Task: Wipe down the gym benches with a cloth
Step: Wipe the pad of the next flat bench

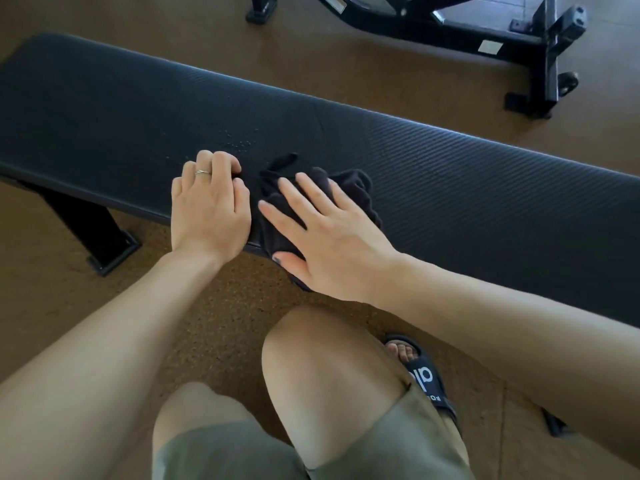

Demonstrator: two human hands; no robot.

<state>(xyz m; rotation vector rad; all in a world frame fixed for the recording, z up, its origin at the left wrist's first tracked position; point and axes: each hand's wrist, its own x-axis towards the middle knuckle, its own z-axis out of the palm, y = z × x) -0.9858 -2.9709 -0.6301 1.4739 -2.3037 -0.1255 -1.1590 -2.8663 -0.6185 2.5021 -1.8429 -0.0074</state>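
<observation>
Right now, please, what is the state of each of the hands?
Left hand: fingers curled, gripping an edge of the cloth on the bench.
Right hand: open, pressing flat on the cloth.

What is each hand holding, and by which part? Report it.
The right hand presses flat on the dark cloth, atop its middle, without a grip. The left hand curls at the cloth's left edge; a pinch cannot be told.

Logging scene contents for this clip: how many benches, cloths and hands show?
Benches: 2, the flat bench and a second bench's frame beyond it
Cloths: 1, the dark cloth
Hands: 2, left hand, right hand
Total: 5
</observation>
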